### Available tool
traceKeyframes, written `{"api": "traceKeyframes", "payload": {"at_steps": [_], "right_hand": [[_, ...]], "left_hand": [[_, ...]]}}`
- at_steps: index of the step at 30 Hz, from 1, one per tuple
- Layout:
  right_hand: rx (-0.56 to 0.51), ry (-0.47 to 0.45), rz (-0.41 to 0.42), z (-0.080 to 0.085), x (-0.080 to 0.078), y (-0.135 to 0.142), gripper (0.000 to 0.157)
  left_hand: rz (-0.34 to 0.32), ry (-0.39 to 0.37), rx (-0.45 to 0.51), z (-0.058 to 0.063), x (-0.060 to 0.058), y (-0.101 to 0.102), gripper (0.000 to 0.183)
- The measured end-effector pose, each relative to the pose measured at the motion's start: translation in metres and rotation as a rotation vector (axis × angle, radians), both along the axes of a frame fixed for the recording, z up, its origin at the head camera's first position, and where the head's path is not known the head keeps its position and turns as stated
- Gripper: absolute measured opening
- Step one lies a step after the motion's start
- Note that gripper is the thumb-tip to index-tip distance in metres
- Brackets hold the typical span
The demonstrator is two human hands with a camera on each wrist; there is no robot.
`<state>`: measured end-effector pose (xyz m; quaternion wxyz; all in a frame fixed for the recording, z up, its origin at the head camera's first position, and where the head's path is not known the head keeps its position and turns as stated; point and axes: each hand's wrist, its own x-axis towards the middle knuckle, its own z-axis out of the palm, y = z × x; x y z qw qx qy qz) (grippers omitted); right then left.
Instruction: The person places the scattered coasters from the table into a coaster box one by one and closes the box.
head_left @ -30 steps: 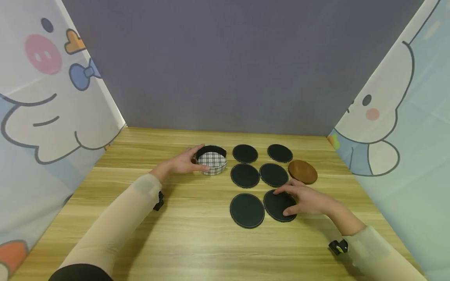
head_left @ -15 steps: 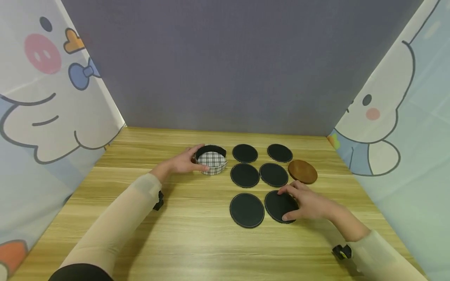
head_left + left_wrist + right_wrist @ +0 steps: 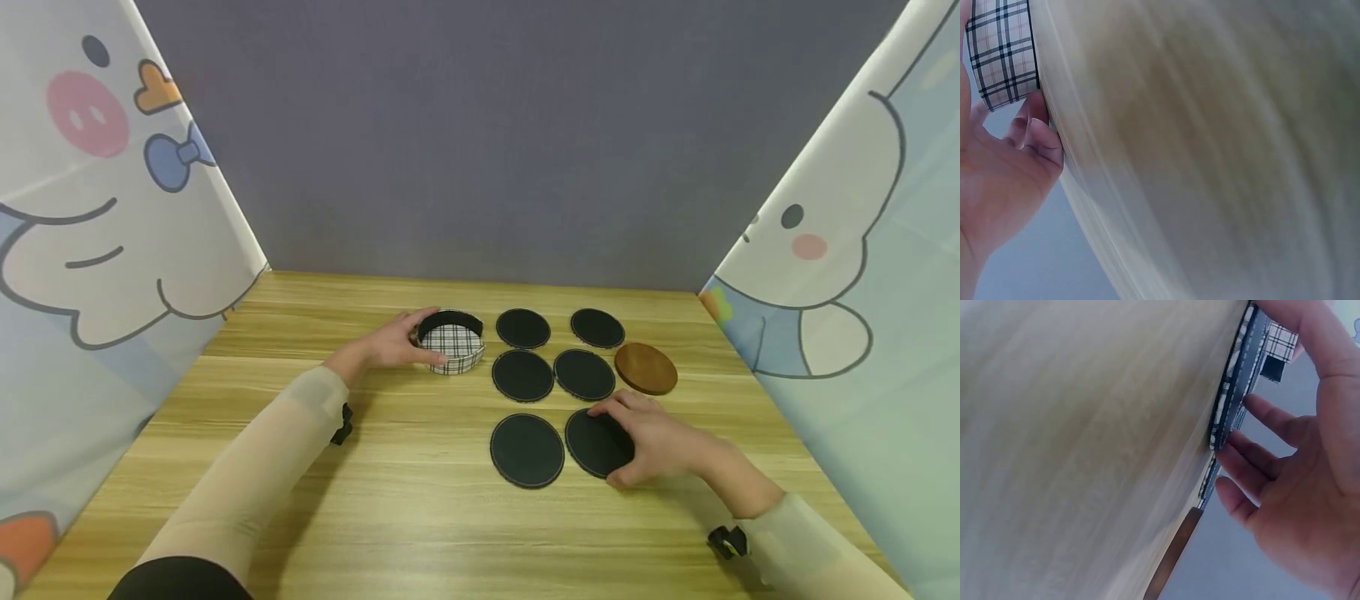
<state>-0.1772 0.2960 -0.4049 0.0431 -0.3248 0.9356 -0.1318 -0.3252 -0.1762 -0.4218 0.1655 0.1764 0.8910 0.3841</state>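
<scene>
In the head view my left hand (image 3: 397, 342) holds a round plaid coaster holder (image 3: 452, 360) from its left side, thumb at the near side and fingers behind. The holder has a black inner wall, and its plaid side (image 3: 1004, 53) shows in the left wrist view. My right hand (image 3: 660, 437) spans a round black coaster (image 3: 597, 443) at the front right, forefinger at its far edge and thumb at its near edge. In the right wrist view the fingers (image 3: 1272, 422) meet the edge of that stitched coaster (image 3: 1232, 387), whose underside is plaid. It lies on the table.
Several other black coasters lie flat in two columns, among them the front left coaster (image 3: 527, 451) and the back right coaster (image 3: 597, 327). A brown wooden disc (image 3: 646, 368) lies at their right. A grey panel (image 3: 480, 150) stands behind the wooden table (image 3: 390, 517), with printed cloths at both sides.
The coaster under my right hand has shifted slightly right and toward me, and the thumb has moved to its near edge. My left hand and the holder stay where they were.
</scene>
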Motion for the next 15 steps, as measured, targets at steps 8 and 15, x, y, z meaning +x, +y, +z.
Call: {"api": "traceKeyframes", "payload": {"at_steps": [8,15], "right_hand": [[-0.056,0.019,-0.056,0.000,-0.008,0.010,0.083],[-0.111,0.058,-0.087,0.015,-0.027,0.002,0.084]], "left_hand": [[0.006,0.009,0.022,-0.001,-0.004,0.001,0.122],[0.013,-0.007,0.050,-0.001,-0.001,0.000,0.123]]}}
